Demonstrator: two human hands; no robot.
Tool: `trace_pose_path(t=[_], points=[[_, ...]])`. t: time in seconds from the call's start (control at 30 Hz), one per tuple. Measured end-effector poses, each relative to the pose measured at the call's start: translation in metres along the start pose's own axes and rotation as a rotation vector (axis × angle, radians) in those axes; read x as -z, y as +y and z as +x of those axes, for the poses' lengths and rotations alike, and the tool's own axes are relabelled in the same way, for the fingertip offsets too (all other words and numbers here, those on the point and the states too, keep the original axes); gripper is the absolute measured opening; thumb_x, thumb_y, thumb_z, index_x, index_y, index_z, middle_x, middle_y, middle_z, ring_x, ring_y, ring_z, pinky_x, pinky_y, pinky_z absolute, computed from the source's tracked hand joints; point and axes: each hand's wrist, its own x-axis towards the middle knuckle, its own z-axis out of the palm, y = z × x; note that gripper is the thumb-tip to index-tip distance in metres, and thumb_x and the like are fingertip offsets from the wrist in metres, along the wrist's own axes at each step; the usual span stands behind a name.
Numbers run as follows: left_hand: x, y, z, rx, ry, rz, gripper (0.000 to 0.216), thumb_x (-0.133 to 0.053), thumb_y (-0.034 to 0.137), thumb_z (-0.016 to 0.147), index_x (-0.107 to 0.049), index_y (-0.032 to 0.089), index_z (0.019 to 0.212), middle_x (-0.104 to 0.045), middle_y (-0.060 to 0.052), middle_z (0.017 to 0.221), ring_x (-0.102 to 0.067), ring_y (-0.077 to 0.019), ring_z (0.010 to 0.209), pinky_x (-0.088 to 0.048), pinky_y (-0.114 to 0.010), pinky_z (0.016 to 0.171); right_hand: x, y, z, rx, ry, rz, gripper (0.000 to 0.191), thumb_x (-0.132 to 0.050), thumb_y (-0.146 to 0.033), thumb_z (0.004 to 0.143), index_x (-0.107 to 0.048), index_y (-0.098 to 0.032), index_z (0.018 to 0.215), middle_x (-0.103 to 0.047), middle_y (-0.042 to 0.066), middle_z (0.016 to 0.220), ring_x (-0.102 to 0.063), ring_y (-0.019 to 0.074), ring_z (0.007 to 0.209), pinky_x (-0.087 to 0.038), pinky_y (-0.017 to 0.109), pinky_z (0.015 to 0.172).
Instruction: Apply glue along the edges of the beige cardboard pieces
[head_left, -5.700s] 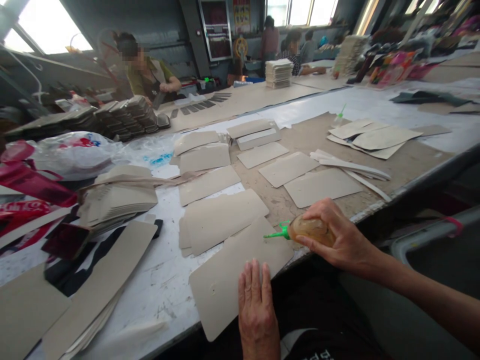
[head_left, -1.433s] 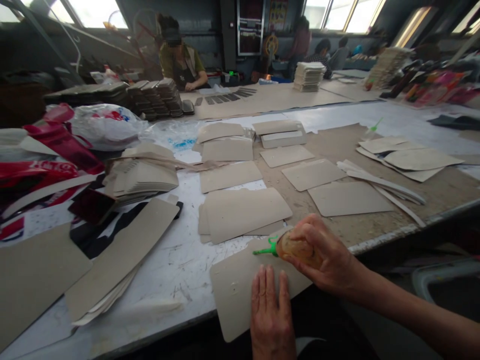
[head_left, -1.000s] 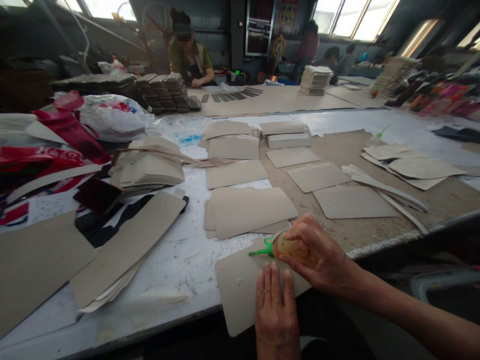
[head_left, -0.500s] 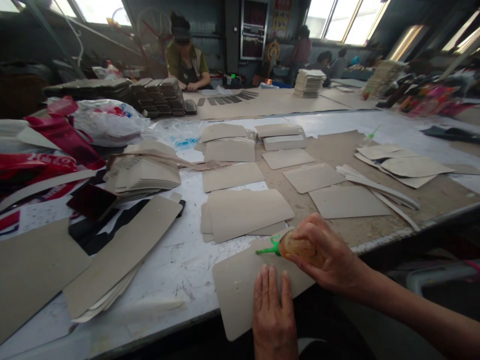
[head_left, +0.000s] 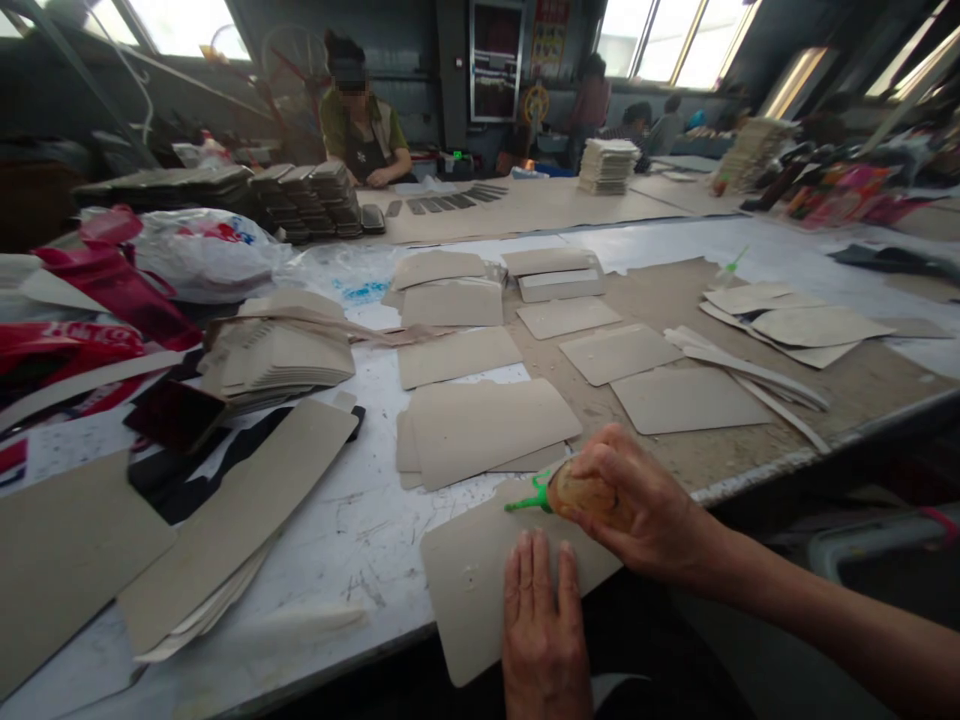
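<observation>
A grey-beige flat panel (head_left: 469, 610) with rounded corners lies at the table's front edge, partly overhanging it. On its surface rests my left hand (head_left: 544, 620), palm down with fingers stretched out. My right hand (head_left: 637, 500) is wrapped round a glue bottle (head_left: 589, 492) of amber colour, held tilted. The bottle's green nozzle (head_left: 529, 497) points left, its tip at or just above the panel near its far edge. Small pale specks show on the panel left of my fingers. Just beyond lie overlapping panels (head_left: 495, 430) of the same kind.
More panels (head_left: 690, 400) and pale strips (head_left: 750, 365) lie to the right. At left are a fanned stack of panels (head_left: 277, 355), long panels (head_left: 240, 530), a dark phone-like object (head_left: 176, 415) and plastic bags (head_left: 206, 250). A co-worker (head_left: 364, 130) sits across the table.
The whole view has shifted slightly, so things appear a little further left. The bottle stays in my right hand over the panel, and my left hand stays flat on it.
</observation>
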Motion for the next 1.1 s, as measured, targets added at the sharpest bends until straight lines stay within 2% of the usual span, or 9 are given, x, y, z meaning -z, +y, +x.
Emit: trace_pose_path(t=[0.27,0.47,0.6,0.73,0.83,1.0,1.1], points=[[-0.004,-0.002,-0.007,-0.046,-0.047,0.006,0.042,-0.045,0.002,0.087,-0.062,0.011,0.123,-0.063,-0.018,0.127,-0.057,-0.0294,0.124,-0.058,-0.041,0.093,0.034,0.022,-0.016,-0.055,0.013,-0.154,0.017,-0.062,-0.019,0.085,-0.051,-0.023,0.098,-0.046,0.005,0.093,-0.05,0.0208,0.084,-0.047,0.035,0.072],[-0.016,0.012,-0.013,0.166,0.056,-0.11,0.043,-0.04,-0.001,0.087,-0.063,0.014,0.121,-0.061,-0.016,0.131,-0.048,-0.0281,0.133,-0.048,-0.047,0.106,0.04,0.03,-0.023,-0.097,0.04,-0.197,0.017,-0.062,-0.023,0.085,-0.051,-0.024,0.097,-0.046,0.005,0.093,-0.052,0.0209,0.082,-0.048,0.036,0.071],[-0.021,0.014,-0.016,0.177,0.051,-0.124,0.045,-0.039,-0.001,0.088,-0.062,0.014,0.124,-0.058,-0.015,0.135,-0.045,-0.0275,0.135,-0.043,-0.047,0.11,0.044,0.036,-0.028,-0.132,0.047,-0.203,0.017,-0.063,-0.022,0.084,-0.052,-0.022,0.097,-0.047,0.005,0.094,-0.053,0.0208,0.082,-0.048,0.036,0.073],[-0.019,0.005,-0.019,0.11,-0.006,-0.099,0.047,-0.043,0.001,0.087,-0.059,0.015,0.129,-0.056,-0.015,0.137,-0.043,-0.0277,0.137,-0.04,-0.046,0.113,0.048,0.04,-0.033,-0.145,0.093,-0.244,0.02,-0.064,-0.019,0.083,-0.052,-0.023,0.098,-0.047,0.005,0.094,-0.053,0.0207,0.082,-0.048,0.034,0.072],[-0.017,-0.002,-0.021,0.03,-0.06,-0.068,0.053,-0.047,0.003,0.087,-0.05,0.015,0.138,-0.053,-0.016,0.14,-0.04,-0.0281,0.138,-0.037,-0.046,0.115,0.05,0.041,-0.036,-0.157,0.111,-0.246,0.022,-0.064,-0.016,0.082,-0.052,-0.023,0.098,-0.048,0.005,0.096,-0.053,0.021,0.085,-0.049,0.035,0.075],[-0.019,-0.008,-0.024,-0.001,-0.064,-0.028,0.064,-0.048,0.0,0.085,-0.038,0.016,0.146,-0.052,-0.018,0.141,-0.042,-0.0293,0.137,-0.037,-0.046,0.115,0.049,0.04,-0.036,-0.159,0.151,-0.215,0.02,-0.064,-0.016,0.082,-0.053,-0.023,0.097,-0.049,0.005,0.095,-0.053,0.0217,0.087,-0.049,0.036,0.076],[-0.023,-0.01,-0.025,-0.02,-0.028,-0.003,0.069,-0.048,-0.003,0.083,-0.036,0.018,0.148,-0.054,-0.017,0.139,-0.045,-0.0285,0.134,-0.038,-0.045,0.114,0.04,0.033,-0.033,-0.172,0.163,-0.145,0.02,-0.064,-0.016,0.081,-0.053,-0.022,0.096,-0.05,0.006,0.095,-0.053,0.0216,0.088,-0.05,0.036,0.076]])
